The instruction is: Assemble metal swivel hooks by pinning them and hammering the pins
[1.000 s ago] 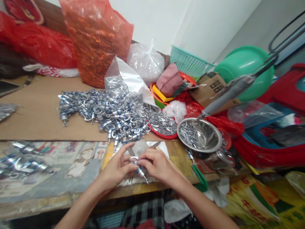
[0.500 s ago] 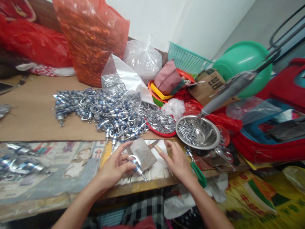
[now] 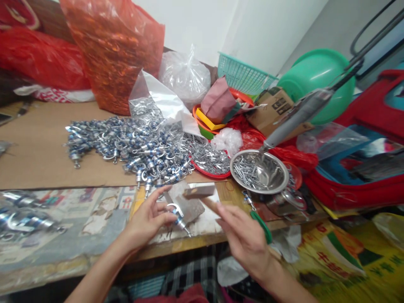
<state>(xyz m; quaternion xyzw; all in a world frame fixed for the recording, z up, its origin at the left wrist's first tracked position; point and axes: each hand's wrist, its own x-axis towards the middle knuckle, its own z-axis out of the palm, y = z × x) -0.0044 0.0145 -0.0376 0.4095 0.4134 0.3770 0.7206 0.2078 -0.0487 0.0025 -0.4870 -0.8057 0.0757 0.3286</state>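
Head view. Left hand [image 3: 148, 219] low over the near edge of the table [image 3: 47, 147], thumb and bent forefinger pinched on a small metal hook fitting [image 3: 178, 214] with a blue band, remaining fingers spread loosely above it. Fitting tilted, screw end pointing down and to the right, resting on or just over a grey metal block [image 3: 189, 206] at the table edge; contact not clear.

Right hand [image 3: 246, 240] raised beside it, blurred, closed around the handle of a small hammer [image 3: 198, 191], its head hanging above the grey block and just right of the fitting. Exact finger positions lost in the blur.

Behind the hands, a large loose heap of the same blue-banded fittings [image 3: 126, 145] on brown cardboard, spilling from a clear plastic bag [image 3: 158, 101]. Right of the heap, a shallow red dish [image 3: 217, 175] full of small silver parts. Next to that, a steel bowl [image 3: 277, 185] holding a layer of thin nails or pins, a grey tool handle [image 3: 296, 118] leaning out over its rim. Farther back, a tall orange bag [image 3: 116, 50], a teal basket [image 3: 243, 75] and a green basin [image 3: 315, 80].
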